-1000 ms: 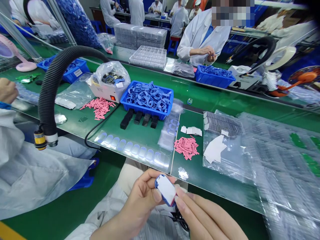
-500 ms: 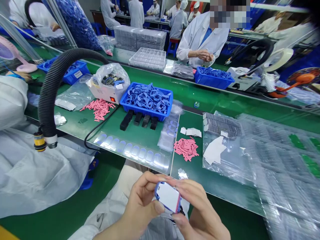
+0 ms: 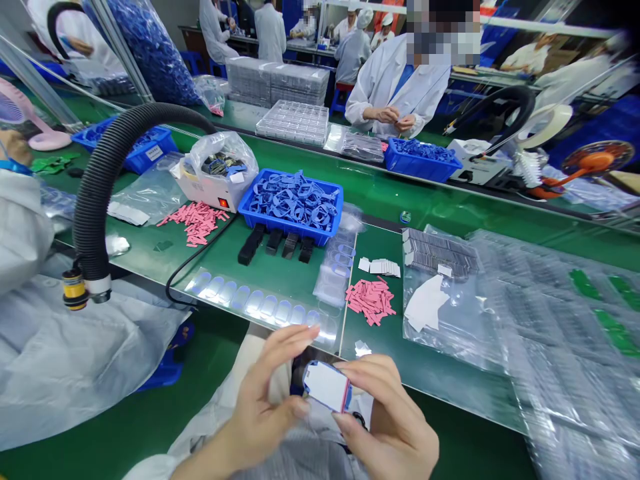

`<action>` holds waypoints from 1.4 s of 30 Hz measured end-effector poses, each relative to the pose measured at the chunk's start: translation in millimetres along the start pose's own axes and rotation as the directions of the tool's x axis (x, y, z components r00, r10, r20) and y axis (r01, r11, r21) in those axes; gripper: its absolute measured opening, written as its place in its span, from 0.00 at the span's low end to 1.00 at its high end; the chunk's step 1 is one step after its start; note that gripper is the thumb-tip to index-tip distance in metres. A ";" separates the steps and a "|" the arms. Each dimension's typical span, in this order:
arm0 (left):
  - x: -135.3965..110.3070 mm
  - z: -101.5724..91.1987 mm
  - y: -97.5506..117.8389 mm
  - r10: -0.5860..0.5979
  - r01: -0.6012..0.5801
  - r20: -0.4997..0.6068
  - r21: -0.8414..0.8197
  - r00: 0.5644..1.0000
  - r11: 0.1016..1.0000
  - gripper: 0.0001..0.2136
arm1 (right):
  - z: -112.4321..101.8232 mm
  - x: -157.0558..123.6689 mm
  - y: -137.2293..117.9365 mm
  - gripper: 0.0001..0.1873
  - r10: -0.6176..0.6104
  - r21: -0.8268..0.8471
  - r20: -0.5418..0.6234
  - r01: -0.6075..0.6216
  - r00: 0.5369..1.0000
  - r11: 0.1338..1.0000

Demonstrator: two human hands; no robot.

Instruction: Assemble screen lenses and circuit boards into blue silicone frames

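Note:
My right hand (image 3: 390,410) pinches a small blue plastic frame (image 3: 326,387) by its right end, between thumb and fingers. A white rectangular piece fills the face of this frame, and a pink strip runs along its right side. My left hand (image 3: 263,393) is open beside the frame's left end, fingers spread away from the thumb. The left thumb tip is very close to the frame; whether they touch I cannot tell. Both hands are over my lap, in front of the bench edge. Beyond them lie a pile of pink strips (image 3: 371,300) and a row of white pieces (image 3: 384,267).
A blue bin (image 3: 290,230) of blue frames stands mid-bench, with several black pieces (image 3: 274,241) before it. A clear sheet with oval stickers (image 3: 255,300) lies along the front edge. Plastic trays (image 3: 555,347) fill the right. A black flexible hose (image 3: 90,200) arches at left; co-workers sit nearby.
My left hand has let go of the frame and opened, its fingers lifting away to the left. My right hand keeps hold. A green moving belt item has shifted slightly right.

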State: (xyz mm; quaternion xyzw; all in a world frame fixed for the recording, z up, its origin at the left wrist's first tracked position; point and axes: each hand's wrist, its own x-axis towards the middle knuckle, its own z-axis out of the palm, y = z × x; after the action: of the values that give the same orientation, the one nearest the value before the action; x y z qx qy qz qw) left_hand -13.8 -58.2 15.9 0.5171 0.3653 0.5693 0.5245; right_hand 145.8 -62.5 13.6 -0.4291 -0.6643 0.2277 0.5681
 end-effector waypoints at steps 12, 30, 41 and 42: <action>16.4 -31.8 -4.6 -0.279 0.131 0.495 0.313 0.823 0.941 0.18 | -12.1 -6.9 4.8 0.10 -0.014 -0.140 0.204 0.043 0.979 0.989; 5.9 11.8 -13.2 -0.716 0.759 0.388 -0.577 0.581 0.302 0.10 | 1.9 -4.0 3.4 0.22 -0.063 -0.404 0.213 0.146 0.975 0.903; -2.5 -35.2 -38.6 -0.829 0.679 0.054 -0.604 0.556 0.417 0.14 | 0.2 -28.6 71.9 0.16 -0.089 -0.665 0.363 0.325 0.927 0.673; 0.2 -38.5 -39.6 -0.831 0.678 0.018 -0.588 0.556 0.441 0.16 | 3.0 -30.1 76.0 0.13 -0.115 -0.667 0.362 0.343 0.925 0.661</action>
State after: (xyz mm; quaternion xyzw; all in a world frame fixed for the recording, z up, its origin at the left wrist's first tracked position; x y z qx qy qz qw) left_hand -42.6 -45.9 -29.7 0.0449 0.4538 0.4132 0.7882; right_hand 166.2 -46.7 -64.0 -0.4905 -0.8243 -0.0648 0.2753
